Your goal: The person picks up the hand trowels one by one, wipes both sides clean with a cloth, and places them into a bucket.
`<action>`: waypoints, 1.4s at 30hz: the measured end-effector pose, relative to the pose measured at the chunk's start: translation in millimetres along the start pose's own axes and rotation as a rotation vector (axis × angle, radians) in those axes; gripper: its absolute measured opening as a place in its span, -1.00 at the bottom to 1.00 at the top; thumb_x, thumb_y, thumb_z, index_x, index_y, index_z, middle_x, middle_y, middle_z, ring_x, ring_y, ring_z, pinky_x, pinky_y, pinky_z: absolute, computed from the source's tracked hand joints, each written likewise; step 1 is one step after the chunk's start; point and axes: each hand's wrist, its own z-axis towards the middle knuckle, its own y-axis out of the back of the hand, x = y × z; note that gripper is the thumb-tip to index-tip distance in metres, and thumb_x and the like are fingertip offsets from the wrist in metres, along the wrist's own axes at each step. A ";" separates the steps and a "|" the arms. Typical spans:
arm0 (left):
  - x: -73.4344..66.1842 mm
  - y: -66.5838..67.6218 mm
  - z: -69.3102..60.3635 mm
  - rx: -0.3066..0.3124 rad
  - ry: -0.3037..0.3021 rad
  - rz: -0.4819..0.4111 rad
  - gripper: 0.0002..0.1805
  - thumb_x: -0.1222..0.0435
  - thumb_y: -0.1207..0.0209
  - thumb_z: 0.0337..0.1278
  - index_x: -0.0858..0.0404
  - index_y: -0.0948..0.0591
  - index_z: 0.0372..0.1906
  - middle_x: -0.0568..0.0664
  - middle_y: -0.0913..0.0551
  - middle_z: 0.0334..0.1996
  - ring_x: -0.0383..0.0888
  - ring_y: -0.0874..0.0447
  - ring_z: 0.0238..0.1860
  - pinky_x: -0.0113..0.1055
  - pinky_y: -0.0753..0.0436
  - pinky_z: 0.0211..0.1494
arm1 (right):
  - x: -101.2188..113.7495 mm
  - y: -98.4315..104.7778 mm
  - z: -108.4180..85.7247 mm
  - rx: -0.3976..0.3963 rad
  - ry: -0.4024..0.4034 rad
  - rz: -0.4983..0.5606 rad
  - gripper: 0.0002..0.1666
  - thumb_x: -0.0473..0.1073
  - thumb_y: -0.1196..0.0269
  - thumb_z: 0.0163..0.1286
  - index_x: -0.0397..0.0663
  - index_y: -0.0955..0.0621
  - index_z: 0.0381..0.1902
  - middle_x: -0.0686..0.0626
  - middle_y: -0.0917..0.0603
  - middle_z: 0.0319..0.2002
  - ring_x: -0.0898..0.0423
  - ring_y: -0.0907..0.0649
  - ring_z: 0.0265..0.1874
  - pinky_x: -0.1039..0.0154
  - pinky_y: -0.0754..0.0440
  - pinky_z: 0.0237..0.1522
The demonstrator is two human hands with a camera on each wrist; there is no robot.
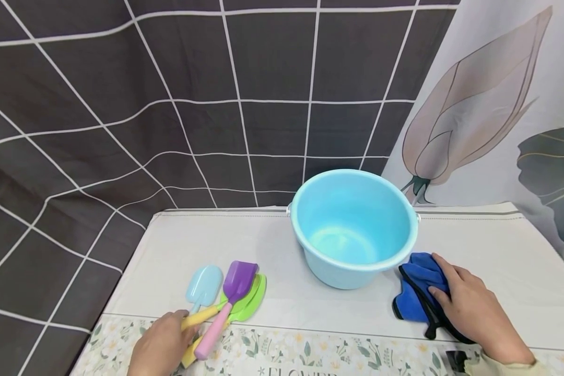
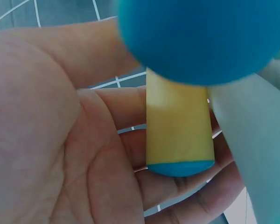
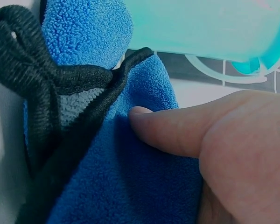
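In the head view my left hand (image 1: 162, 342) holds toy shovels by their handles at the lower left. A yellow handle (image 2: 179, 121) lies across its fingers in the left wrist view, beneath a blurred blue rounded end (image 2: 200, 37). Around this hand lie a light blue shovel (image 1: 204, 284), a purple shovel (image 1: 239, 279) with a pink handle (image 1: 213, 334), and green toy pieces (image 1: 251, 302). On the right, my right hand (image 1: 474, 303) grips a folded blue towel (image 1: 415, 292) with black trim. Its thumb (image 3: 163, 128) presses on the towel; the other fingers are mostly hidden.
A light blue bucket (image 1: 352, 271) stands upright between the hands, toward the table's back edge, close to the towel. White cloth (image 1: 178, 235) covers the table (image 1: 272, 308), with a floral strip along the front. Dark gridded fabric (image 1: 272, 62) hangs behind.
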 end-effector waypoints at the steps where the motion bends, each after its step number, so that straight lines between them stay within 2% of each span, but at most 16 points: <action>1: -0.7 0.3 0.0 -0.003 -0.006 0.005 -0.45 0.09 -0.30 0.26 0.50 -0.60 0.09 0.23 -0.68 -0.21 0.23 -0.67 -0.14 0.18 -0.62 -0.12 | -0.1 -0.1 0.0 0.001 -0.002 0.001 -0.09 -0.16 -0.31 0.36 -0.35 -0.14 0.50 -0.67 -0.33 0.16 -0.66 -0.38 0.06 -0.53 -0.39 -0.08; 4: -1.3 1.0 -0.5 -0.020 -0.029 0.007 -0.39 -0.03 -0.16 0.38 0.51 -0.61 0.05 0.29 -0.68 -0.19 0.30 -0.67 -0.11 0.22 -0.61 -0.10 | -0.3 -0.4 -0.4 0.002 -0.001 0.001 -0.09 -0.16 -0.31 0.36 -0.34 -0.14 0.50 -0.67 -0.33 0.16 -0.67 -0.37 0.06 -0.53 -0.39 -0.08; 7: -1.4 2.3 0.3 -0.045 -0.058 -0.012 -0.37 -0.07 -0.04 0.45 0.49 -0.66 -0.06 0.18 -0.68 -0.33 0.13 -0.69 -0.29 0.14 -0.64 -0.20 | -0.7 -0.7 -0.8 0.001 0.004 0.001 -0.09 -0.16 -0.30 0.36 -0.34 -0.14 0.50 -0.67 -0.33 0.16 -0.66 -0.37 0.06 -0.53 -0.40 -0.08; 10: -1.5 3.6 3.6 -0.067 -0.066 -0.018 -0.46 -0.02 0.00 0.49 0.40 -0.68 -0.28 0.01 -0.58 -0.53 -0.09 -0.55 -0.48 -0.01 -0.61 -0.36 | -0.9 -0.9 -1.2 0.001 0.006 0.001 -0.10 -0.16 -0.30 0.36 -0.34 -0.14 0.50 -0.67 -0.33 0.16 -0.66 -0.38 0.06 -0.52 -0.40 -0.08; 13: -1.6 5.1 8.4 -0.056 -0.053 -0.013 -0.50 0.02 0.00 0.50 0.34 -0.62 -0.39 -0.04 -0.47 -0.61 -0.12 -0.44 -0.56 -0.12 -0.52 -0.45 | -1.2 -1.0 -1.4 0.002 0.006 0.004 -0.10 -0.16 -0.30 0.36 -0.35 -0.15 0.50 -0.67 -0.33 0.16 -0.65 -0.38 0.06 -0.52 -0.40 -0.08; 16: 0.5 7.7 11.9 -0.017 -0.053 -0.013 -0.51 0.02 0.00 0.50 0.38 -0.63 -0.31 -0.03 -0.49 -0.59 -0.11 -0.44 -0.54 -0.12 -0.51 -0.43 | -1.2 -1.4 -1.7 0.001 0.006 0.006 -0.11 -0.16 -0.30 0.36 -0.35 -0.15 0.49 -0.66 -0.34 0.16 -0.65 -0.38 0.06 -0.52 -0.40 -0.08; 21: 11.2 14.0 10.2 0.052 -0.050 -0.030 -0.46 0.04 0.09 0.55 0.48 -0.64 -0.05 0.05 -0.65 -0.39 -0.06 -0.59 -0.36 0.11 -0.61 -0.15 | -1.2 -2.1 -1.9 -0.002 0.012 0.003 -0.11 -0.15 -0.29 0.37 -0.35 -0.15 0.50 -0.66 -0.34 0.15 -0.65 -0.39 0.06 -0.51 -0.41 -0.09; 24: 20.8 14.8 5.9 0.079 -0.042 -0.032 -0.44 0.07 0.14 0.57 0.52 -0.61 0.00 0.16 -0.70 -0.25 0.12 -0.68 -0.21 0.21 -0.58 -0.03 | -1.6 -2.0 -1.9 -0.009 0.017 0.003 -0.11 -0.16 -0.29 0.37 -0.35 -0.15 0.49 -0.66 -0.35 0.15 -0.65 -0.39 0.05 -0.51 -0.41 -0.10; 27: 28.1 13.9 1.2 0.103 -0.021 -0.041 -0.36 0.00 0.18 0.58 0.54 -0.59 0.04 0.24 -0.70 -0.17 0.27 -0.68 -0.10 0.25 -0.55 0.01 | -2.0 -1.1 -1.6 -0.009 0.017 0.003 -0.11 -0.16 -0.29 0.37 -0.34 -0.15 0.50 -0.66 -0.35 0.15 -0.65 -0.39 0.05 -0.51 -0.40 -0.10; 30: 33.6 11.7 -2.3 0.118 0.006 -0.051 -0.19 -0.20 0.12 0.47 0.56 -0.58 0.05 0.24 -0.70 -0.20 0.27 -0.68 -0.12 0.22 -0.58 -0.04 | -2.1 -0.7 -1.6 -0.003 0.017 0.004 -0.11 -0.16 -0.29 0.37 -0.33 -0.14 0.50 -0.66 -0.34 0.16 -0.65 -0.38 0.06 -0.52 -0.40 -0.09; 33: 35.7 9.6 -4.7 0.135 0.033 -0.071 -0.11 -0.31 -0.02 0.29 0.55 -0.57 0.03 0.09 -0.67 -0.35 0.07 -0.68 -0.29 0.09 -0.63 -0.18 | -2.0 -0.7 -1.9 -0.003 0.018 0.003 -0.12 -0.16 -0.29 0.37 -0.33 -0.15 0.50 -0.66 -0.34 0.16 -0.65 -0.38 0.06 -0.51 -0.40 -0.09; 37: 37.5 6.9 -6.6 0.152 0.036 -0.074 -0.13 -0.26 -0.21 0.16 0.55 -0.55 0.01 -0.04 -0.59 -0.47 -0.10 -0.57 -0.42 -0.06 -0.61 -0.30 | -1.6 -0.4 -2.1 -0.005 0.018 0.005 -0.12 -0.15 -0.29 0.37 -0.34 -0.16 0.49 -0.66 -0.35 0.15 -0.65 -0.39 0.05 -0.51 -0.41 -0.10; 42: 40.1 4.4 -7.9 0.165 0.029 -0.065 -0.14 -0.19 -0.31 0.10 0.57 -0.53 0.07 -0.01 -0.62 -0.43 -0.07 -0.61 -0.38 -0.01 -0.63 -0.25 | -1.3 -0.5 -2.6 -0.008 0.022 0.005 -0.12 -0.16 -0.29 0.37 -0.36 -0.16 0.49 -0.67 -0.35 0.15 -0.65 -0.39 0.05 -0.51 -0.41 -0.10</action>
